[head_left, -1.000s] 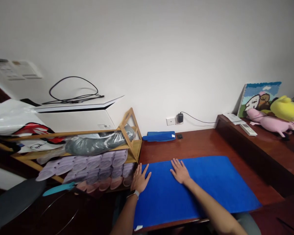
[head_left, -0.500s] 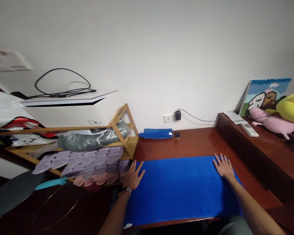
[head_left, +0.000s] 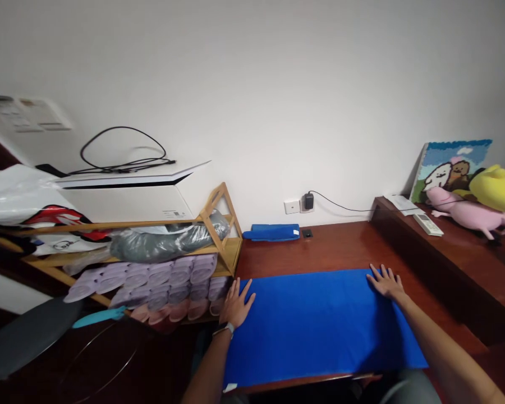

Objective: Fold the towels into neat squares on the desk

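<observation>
A blue towel (head_left: 315, 325) lies spread over the front of the reddish-brown wooden desk (head_left: 340, 244), with a small white label at its near left corner. My left hand (head_left: 238, 304) rests on the towel's far left corner, fingers spread; a watch circles that wrist. At the far right corner, my right hand (head_left: 386, 281) lies with its fingers apart, touching the cloth's edge. Neither hand grips anything. Against the wall sits a second blue cloth (head_left: 273, 232), folded into a narrow strip.
To the left stands a wooden rack (head_left: 227, 247) with purple and pink slippers (head_left: 168, 275) and a white box (head_left: 130, 202) on top. On the raised right ledge are a remote control (head_left: 428, 225), a pink plush toy (head_left: 463, 210) and a picture (head_left: 450, 168). A black charger (head_left: 308, 201) is plugged into the wall.
The view has shifted slightly, so the rack and desk sit a little further right. Both hands stay flat at the towel's far corners; the right hand is turned a little more sideways.
</observation>
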A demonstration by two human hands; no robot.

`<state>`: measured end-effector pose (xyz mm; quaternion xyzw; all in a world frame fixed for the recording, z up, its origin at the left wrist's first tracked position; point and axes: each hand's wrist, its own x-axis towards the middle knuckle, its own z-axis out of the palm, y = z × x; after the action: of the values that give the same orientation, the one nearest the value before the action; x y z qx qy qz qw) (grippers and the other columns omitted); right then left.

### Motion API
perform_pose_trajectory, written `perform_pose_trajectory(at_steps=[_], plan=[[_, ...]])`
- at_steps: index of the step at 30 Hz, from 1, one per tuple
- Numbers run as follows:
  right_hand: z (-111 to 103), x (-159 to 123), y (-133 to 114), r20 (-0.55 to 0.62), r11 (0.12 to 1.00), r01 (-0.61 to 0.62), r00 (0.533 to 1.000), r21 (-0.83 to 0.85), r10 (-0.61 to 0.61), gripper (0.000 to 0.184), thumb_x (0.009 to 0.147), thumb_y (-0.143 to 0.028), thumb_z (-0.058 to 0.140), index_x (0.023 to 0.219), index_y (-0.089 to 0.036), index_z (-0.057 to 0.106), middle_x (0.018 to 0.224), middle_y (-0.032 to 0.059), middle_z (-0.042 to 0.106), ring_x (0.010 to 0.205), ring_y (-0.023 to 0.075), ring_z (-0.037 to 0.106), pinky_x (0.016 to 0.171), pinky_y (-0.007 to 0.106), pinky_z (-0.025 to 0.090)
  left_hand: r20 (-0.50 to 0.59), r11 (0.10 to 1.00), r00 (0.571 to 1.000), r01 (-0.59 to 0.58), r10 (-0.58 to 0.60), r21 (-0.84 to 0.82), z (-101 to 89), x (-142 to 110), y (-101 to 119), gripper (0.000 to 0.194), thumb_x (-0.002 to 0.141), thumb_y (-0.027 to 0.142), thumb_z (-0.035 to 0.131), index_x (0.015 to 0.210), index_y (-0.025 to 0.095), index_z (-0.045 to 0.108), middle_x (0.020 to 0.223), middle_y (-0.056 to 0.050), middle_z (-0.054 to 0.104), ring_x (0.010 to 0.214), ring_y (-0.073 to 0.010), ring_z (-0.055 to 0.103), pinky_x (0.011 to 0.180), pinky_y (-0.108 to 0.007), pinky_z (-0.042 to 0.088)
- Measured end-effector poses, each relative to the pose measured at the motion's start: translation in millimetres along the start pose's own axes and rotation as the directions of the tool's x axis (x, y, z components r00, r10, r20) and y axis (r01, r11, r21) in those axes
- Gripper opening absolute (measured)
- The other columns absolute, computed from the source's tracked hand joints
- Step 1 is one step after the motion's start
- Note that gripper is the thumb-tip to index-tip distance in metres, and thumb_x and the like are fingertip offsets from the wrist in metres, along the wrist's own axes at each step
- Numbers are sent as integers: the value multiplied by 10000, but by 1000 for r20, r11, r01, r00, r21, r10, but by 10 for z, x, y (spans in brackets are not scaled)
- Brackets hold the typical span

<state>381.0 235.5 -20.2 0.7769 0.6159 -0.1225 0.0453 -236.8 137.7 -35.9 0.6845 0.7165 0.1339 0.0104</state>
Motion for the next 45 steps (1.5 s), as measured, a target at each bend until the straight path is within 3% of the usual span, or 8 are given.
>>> perform_pose_trajectory(at_steps=[5, 8, 11, 15, 19, 25, 30, 45], plan=[[-91, -529, -1264, -206, 960, 279, 938, -30, -280, 681, 1036, -469, 253, 1643, -165, 305, 1728, 97, 229, 1604, 313, 123, 1287, 522, 70, 4, 1000, 1000, 22, -22, -8, 10, -14, 26, 611, 1020, 593, 429, 1589, 374, 401, 1739, -48, 251, 1586, -324, 231, 1230, -517, 306], [107, -1051, -2374, -193, 786, 616, 778, 48, -598, 678, 1046, -473, 277, 1645, -156, 293, 1718, 84, 244, 1602, 271, 150, 1297, 485, 93, 2, 1000, 1000, 29, -29, -13, 3, -24, 38, 619, 1015, 621, 413, 1589, 391, 395, 1734, -35, 268, 1588, -322, 222, 1226, -531, 308], [353, -1482, -3269, -149, 626, 768, 640, 137, -753, 699, 1061, -505, 233, 1653, -133, 251, 1724, 95, 195, 1605, 250, 136, 1304, 475, 87, 0, 1000, 1000, 26, -26, -9, 9, -28, 32, 620, 1016, 617, 409, 1590, 382, 398, 1739, -44, 253, 1589, -330, 217, 1223, -534, 311], [509, -1612, -3665, -105, 580, 792, 604, 191, -790, 729, 1063, -548, 195, 1656, -126, 229, 1719, 113, 188, 1608, 257, 112, 1304, 509, 77, 7, 1000, 1000, 27, -27, -5, 42, -17, -7, 626, 1015, 618, 410, 1591, 372, 399, 1739, -55, 250, 1587, -342, 222, 1217, -545, 318], [423, -1268, -3052, -117, 678, 718, 695, 158, -709, 724, 1056, -557, 207, 1657, -154, 240, 1716, 105, 205, 1604, 248, 138, 1303, 498, 90, 1, 1000, 1000, 19, -19, -6, 51, -2, -32, 624, 1020, 620, 396, 1599, 387, 377, 1741, -47, 244, 1585, -347, 225, 1209, -547, 333], [207, -461, -932, -134, 936, 353, 928, 3, -349, 761, 1031, -565, 219, 1659, -135, 226, 1722, 83, 210, 1601, 243, 146, 1302, 468, 102, -21, 1000, 1000, -13, 13, 8, 31, 13, -33, 608, 1017, 585, 428, 1585, 369, 416, 1731, -47, 275, 1579, -344, 246, 1218, -512, 340], [190, -67, 348, -138, 974, 227, 964, -24, -228, 752, 1022, -542, 183, 1662, -151, 231, 1730, 67, 198, 1603, 247, 132, 1298, 462, 143, -27, 999, 999, -27, 28, 32, 12, 32, -40, 620, 1011, 590, 432, 1585, 356, 420, 1714, -54, 319, 1569, -347, 274, 1211, -518, 354], [75, -116, 317, -76, 987, 161, 984, -22, -162, 742, 1027, -520, 172, 1671, -153, 180, 1744, 63, 175, 1607, 234, 122, 1300, 447, 112, 46, 1000, 999, -15, 16, -15, -90, 64, 28, 677, 1010, 598, 417, 1610, 288, 382, 1719, -108, 293, 1580, -353, 243, 1235, -545, 301]])
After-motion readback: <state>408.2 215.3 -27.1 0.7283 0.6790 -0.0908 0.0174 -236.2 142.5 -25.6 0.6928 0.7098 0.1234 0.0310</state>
